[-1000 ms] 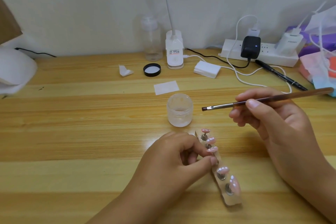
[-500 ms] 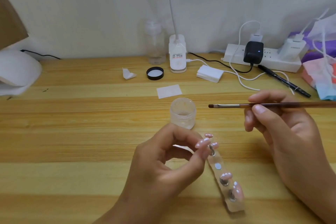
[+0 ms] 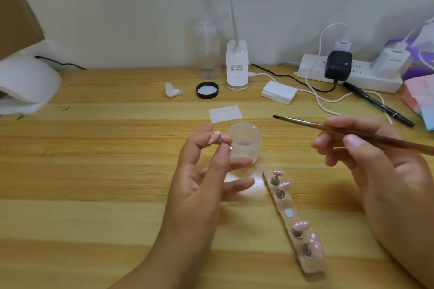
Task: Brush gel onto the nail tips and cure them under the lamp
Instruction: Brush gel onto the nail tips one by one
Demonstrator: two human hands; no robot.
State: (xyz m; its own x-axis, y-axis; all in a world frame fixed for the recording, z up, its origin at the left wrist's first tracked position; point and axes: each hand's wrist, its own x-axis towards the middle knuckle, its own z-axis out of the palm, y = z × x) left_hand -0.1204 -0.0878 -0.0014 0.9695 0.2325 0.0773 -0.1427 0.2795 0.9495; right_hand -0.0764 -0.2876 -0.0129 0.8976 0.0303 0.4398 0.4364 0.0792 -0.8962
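Note:
My left hand (image 3: pixel 202 171) pinches one pink nail tip (image 3: pixel 214 137) by its small metal stand, lifted above the desk beside the open clear gel jar (image 3: pixel 245 142). My right hand (image 3: pixel 366 155) grips a brown brush (image 3: pixel 328 128) with its flat bristles pointing left, above the jar. A clear holder strip (image 3: pixel 293 220) lies on the wooden desk between my hands. Several pink nail tips stand on it, and one round magnet spot in its middle is bare. The white curing lamp (image 3: pixel 25 82) sits at the far left edge.
The jar's black lid (image 3: pixel 207 90), a folded wipe (image 3: pixel 172 90), a white paper square (image 3: pixel 225 114) and a pad stack (image 3: pixel 279 91) lie behind the jar. A clear bottle (image 3: pixel 207 51), a desk-lamp base (image 3: pixel 237 65), a power strip (image 3: pixel 347 73) with cables and a black pen (image 3: pixel 378 103) line the wall.
My left hand pulled one nail tip with its stand off the strip and raised it toward the jar. My right hand lifted the brush slightly, tilting its bristles up and left.

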